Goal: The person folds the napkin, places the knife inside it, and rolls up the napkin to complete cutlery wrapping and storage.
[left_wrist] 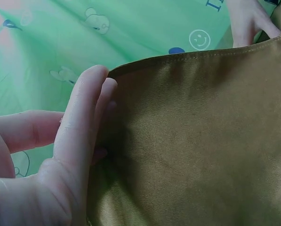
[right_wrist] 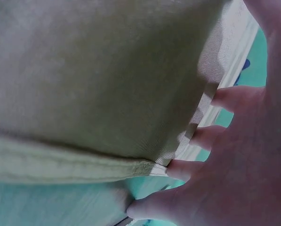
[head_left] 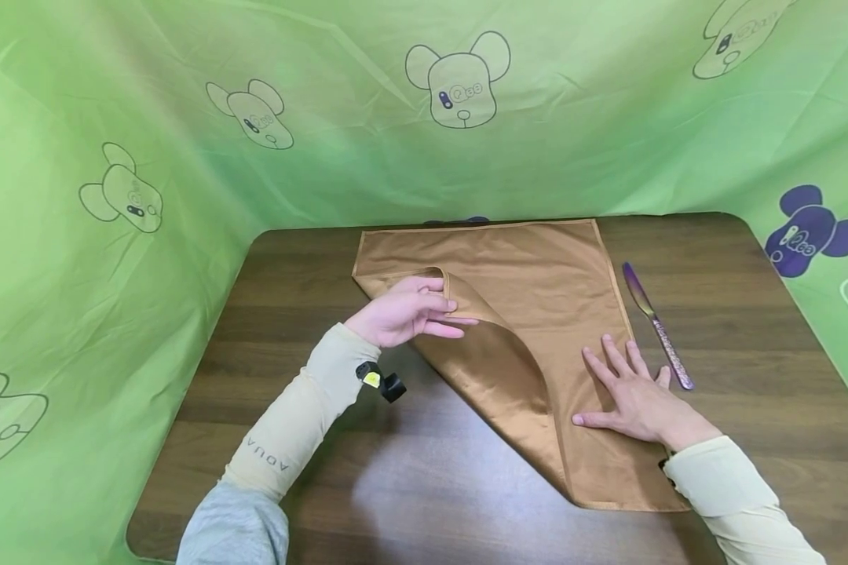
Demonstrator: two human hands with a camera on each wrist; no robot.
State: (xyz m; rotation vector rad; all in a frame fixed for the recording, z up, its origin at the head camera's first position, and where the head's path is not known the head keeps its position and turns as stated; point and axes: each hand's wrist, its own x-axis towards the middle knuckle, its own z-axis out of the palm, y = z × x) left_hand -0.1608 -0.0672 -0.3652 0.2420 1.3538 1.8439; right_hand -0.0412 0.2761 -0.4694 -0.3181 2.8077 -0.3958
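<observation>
A brown satin cloth napkin [head_left: 537, 282] with a stitched hem lies on the wooden table, its near left part lifted and curled over. My left hand [head_left: 413, 310] pinches the raised corner between thumb and fingers, above the table. In the left wrist view, the hem [left_wrist: 196, 55] runs off from the fingertips. On the napkin's right side my right hand [head_left: 632, 404] presses down with fingers spread, its thumb pointing left. The right wrist view has those fingertips along the napkin's edge [right_wrist: 154, 168]. To the right of this hand lies a knife [head_left: 657, 326] with an iridescent blade and patterned handle.
The dark wooden table [head_left: 254, 345] has rounded corners. Green fabric [head_left: 346, 157] printed with cartoon bear heads hangs behind it and along both sides. A small black device [head_left: 381, 381] is strapped to the left wrist.
</observation>
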